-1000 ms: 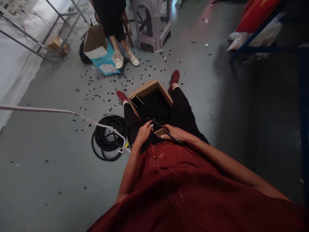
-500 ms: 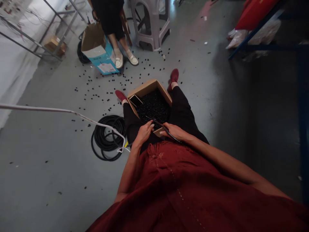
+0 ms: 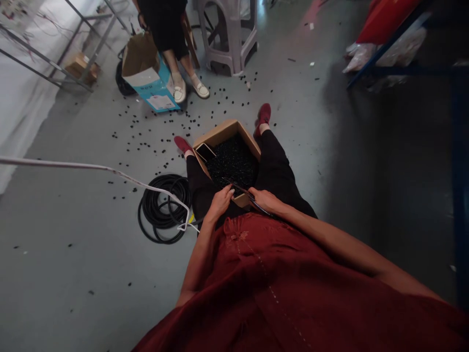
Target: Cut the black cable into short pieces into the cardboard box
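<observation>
An open cardboard box (image 3: 224, 130) rests on my lap, filled with small black pieces (image 3: 234, 164). A phone (image 3: 205, 152) lies on the pile near the box's far left corner. My right hand (image 3: 264, 200) grips a thin black strip (image 3: 246, 191) of uncertain kind above the box's near edge. My left hand (image 3: 221, 203) sits by the strip's far end, fingers curled, and whether it holds the strip or a small piece is hidden.
Black pieces lie scattered over the grey floor. A coiled black hose (image 3: 163, 210) lies to my left under a white cable (image 3: 120, 172). Ahead, a seated person's legs (image 3: 179, 73) stand beside a blue-and-white carton (image 3: 154, 87) and a plastic stool (image 3: 227, 39). A blue metal rack (image 3: 388, 49) stands at right.
The whole view has drifted slightly up and left. My hands and the black strip stay at the box's near edge, with only small shifts.
</observation>
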`<state>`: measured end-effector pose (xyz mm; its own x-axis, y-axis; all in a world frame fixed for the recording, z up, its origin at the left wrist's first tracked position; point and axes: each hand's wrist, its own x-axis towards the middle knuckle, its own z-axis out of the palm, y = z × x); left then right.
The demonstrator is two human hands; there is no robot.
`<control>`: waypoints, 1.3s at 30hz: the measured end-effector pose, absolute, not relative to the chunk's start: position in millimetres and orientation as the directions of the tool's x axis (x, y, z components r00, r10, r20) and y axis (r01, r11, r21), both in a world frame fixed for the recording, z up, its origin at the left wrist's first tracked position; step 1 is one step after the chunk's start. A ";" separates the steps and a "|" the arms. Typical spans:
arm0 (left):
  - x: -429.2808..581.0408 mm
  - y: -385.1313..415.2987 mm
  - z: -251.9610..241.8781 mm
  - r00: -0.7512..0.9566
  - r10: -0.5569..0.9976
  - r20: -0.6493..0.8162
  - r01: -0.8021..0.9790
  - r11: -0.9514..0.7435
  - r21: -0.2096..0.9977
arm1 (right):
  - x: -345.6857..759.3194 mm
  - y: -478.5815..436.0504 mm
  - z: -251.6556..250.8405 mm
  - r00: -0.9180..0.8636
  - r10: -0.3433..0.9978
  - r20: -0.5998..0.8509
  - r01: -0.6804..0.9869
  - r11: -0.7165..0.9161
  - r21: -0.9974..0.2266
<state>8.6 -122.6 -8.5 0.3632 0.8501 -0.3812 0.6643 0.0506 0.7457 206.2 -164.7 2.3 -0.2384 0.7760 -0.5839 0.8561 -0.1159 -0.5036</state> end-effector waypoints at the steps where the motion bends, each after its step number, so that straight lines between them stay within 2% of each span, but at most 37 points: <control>1: 8.0 -122.4 -12.6 0.361 0.850 -0.384 0.663 0.056 0.747 | 205.3 -163.4 0.8 -0.231 0.769 -0.596 0.857 -0.130 -0.499; 8: -1.8 -104.8 -49.0 0.320 0.826 -0.465 0.695 0.130 0.708 | 188.6 -140.6 -19.7 -0.179 0.722 -0.668 0.834 -0.248 -0.492; 14: -5.5 -85.6 -73.7 0.315 0.799 -0.511 0.752 0.118 0.648 | 171.5 -123.7 -42.9 -0.143 0.701 -0.699 0.813 -0.320 -0.487; 19: -6.9 -87.8 -82.3 0.266 0.824 -0.501 0.796 0.106 0.597 | 177.5 -123.5 -56.1 -0.112 0.716 -0.689 0.731 -0.411 -0.545; 22: -12.1 -93.8 -80.7 0.197 0.858 -0.474 0.834 0.108 0.541 | 190.1 -133.5 -61.8 -0.114 0.716 -0.689 0.589 -0.510 -0.627; 24: -15.6 -99.4 -78.3 0.145 0.878 -0.457 0.862 0.115 0.494 | 199.8 -141.7 -65.9 -0.120 0.699 -0.705 0.407 -0.613 -0.677; 27: -17.6 -109.1 -75.5 0.103 0.894 -0.437 0.891 0.112 0.439 | 211.8 -149.1 -72.6 -0.114 0.684 -0.721 0.201 -0.695 -0.691; 30: -16.1 -117.6 -75.3 0.096 0.902 -0.422 0.906 0.096 0.411 | 217.2 -149.0 -79.5 -0.107 0.685 -0.721 0.062 -0.719 -0.692; 34: -14.8 -124.1 -76.5 0.099 0.917 -0.387 0.920 0.063 0.386 | 216.4 -147.3 -87.7 -0.093 0.688 -0.719 -0.039 -0.724 -0.688; 39: -16.1 -126.7 -75.5 0.090 0.932 -0.352 0.908 0.069 0.413 | 212.5 -149.5 -91.3 -0.089 0.709 -0.700 -0.066 -0.705 -0.706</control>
